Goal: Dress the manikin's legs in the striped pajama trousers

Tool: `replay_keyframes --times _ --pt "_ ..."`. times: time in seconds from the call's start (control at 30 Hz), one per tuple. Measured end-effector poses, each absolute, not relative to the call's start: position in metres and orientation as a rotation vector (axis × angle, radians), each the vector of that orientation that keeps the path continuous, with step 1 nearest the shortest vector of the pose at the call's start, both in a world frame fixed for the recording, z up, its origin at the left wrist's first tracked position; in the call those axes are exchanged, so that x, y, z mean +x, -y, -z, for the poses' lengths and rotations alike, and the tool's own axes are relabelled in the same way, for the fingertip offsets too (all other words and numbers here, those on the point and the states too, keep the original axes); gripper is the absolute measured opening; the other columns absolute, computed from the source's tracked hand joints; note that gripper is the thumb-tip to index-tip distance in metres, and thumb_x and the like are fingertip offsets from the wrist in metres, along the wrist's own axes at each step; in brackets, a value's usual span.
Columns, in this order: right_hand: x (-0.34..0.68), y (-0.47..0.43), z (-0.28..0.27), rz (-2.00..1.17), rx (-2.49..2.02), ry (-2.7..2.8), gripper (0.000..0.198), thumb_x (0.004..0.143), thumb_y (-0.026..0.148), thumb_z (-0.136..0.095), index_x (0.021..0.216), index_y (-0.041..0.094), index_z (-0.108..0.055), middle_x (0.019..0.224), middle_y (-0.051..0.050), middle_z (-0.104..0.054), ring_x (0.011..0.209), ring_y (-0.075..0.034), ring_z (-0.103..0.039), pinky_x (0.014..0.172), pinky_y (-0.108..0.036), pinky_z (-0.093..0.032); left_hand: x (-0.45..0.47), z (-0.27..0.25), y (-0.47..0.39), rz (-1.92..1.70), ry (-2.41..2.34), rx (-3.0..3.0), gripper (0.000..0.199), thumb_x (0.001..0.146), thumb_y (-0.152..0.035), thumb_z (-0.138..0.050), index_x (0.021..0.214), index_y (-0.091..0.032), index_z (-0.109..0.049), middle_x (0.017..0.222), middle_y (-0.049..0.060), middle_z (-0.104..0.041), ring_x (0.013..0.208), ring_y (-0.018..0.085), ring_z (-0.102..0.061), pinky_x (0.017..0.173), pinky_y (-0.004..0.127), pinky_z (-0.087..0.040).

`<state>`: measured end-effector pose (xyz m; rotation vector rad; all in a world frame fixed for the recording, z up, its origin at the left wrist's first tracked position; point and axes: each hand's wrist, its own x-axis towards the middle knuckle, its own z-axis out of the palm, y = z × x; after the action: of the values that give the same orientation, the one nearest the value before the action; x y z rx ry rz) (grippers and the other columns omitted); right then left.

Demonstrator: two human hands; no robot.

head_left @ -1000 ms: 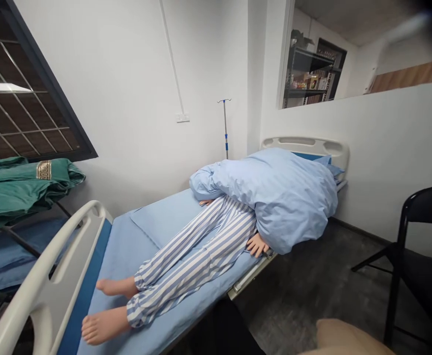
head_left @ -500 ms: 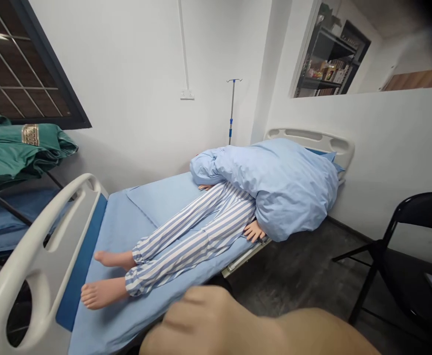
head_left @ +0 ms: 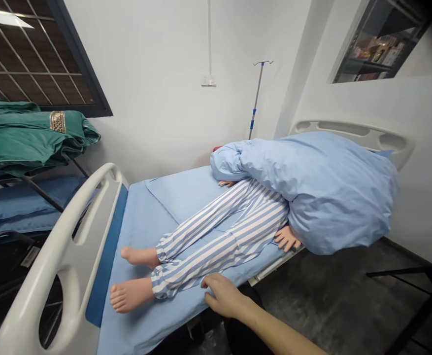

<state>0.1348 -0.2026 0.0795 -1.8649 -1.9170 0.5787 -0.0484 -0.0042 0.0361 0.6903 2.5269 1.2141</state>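
Note:
My right hand (head_left: pixel 223 296) reaches in from the lower right, over the near edge of the bed. Its thumb stands apart from the loosely bent fingers, and nothing shows between them. Just beyond it lies a manikin's leg in blue-and-white striped trousers (head_left: pixel 221 250); whether my fingertips touch the cloth, I cannot tell. The manikin's bare feet (head_left: pixel 132 296) point left, and one of its hands (head_left: pixel 287 238) rests at the mattress edge. A bunched light blue quilt (head_left: pixel 334 192) covers its upper body. My left hand is out of view.
A pale footboard (head_left: pixel 62 231) rises at the left, and a headboard (head_left: pixel 371 132) at the far right. Behind the bed stands an IV pole (head_left: pixel 257 98). Green folded cloth (head_left: pixel 34 138) lies on a rack at left. Dark chair legs (head_left: pixel 404 272) show at right.
My right hand has moved from close to the camera, where it looked curled, out to the bed's near edge with thumb and fingers apart. The view has shifted left; the manikin and quilt look unmoved.

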Motion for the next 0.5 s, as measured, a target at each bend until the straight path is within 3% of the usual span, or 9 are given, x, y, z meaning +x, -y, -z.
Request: replay_keyframes --times 0.3,0.5 --pt "0.105 0.091 -0.068 -0.187 -1.894 2.109 0.021 0.079 0.027 -0.040 0.092 0.016 -0.052 0.092 -0.008 -0.055 0.092 -0.021 -0.046 0.079 -0.031 -0.033 -0.055 -0.018 -0.004 -1.170 -2.581 0.560 0.048 0.078 -0.028 0.002 0.098 -0.020 -0.040 0.102 0.015 -0.045 0.105 0.036 -0.041 0.076 0.057 -0.034" --pt "0.089 0.057 -0.041 -0.280 -2.069 2.159 0.038 0.084 0.042 -0.028 0.095 0.015 -0.053 0.080 -0.010 -0.062 0.075 -0.022 -0.056 0.067 -0.032 -0.037 -0.052 -0.019 -0.002 -1.150 -2.645 0.497 0.049 0.080 -0.027 0.001 0.091 -0.018 -0.046 0.092 0.014 -0.050 0.102 0.035 -0.044 0.075 0.055 -0.037"
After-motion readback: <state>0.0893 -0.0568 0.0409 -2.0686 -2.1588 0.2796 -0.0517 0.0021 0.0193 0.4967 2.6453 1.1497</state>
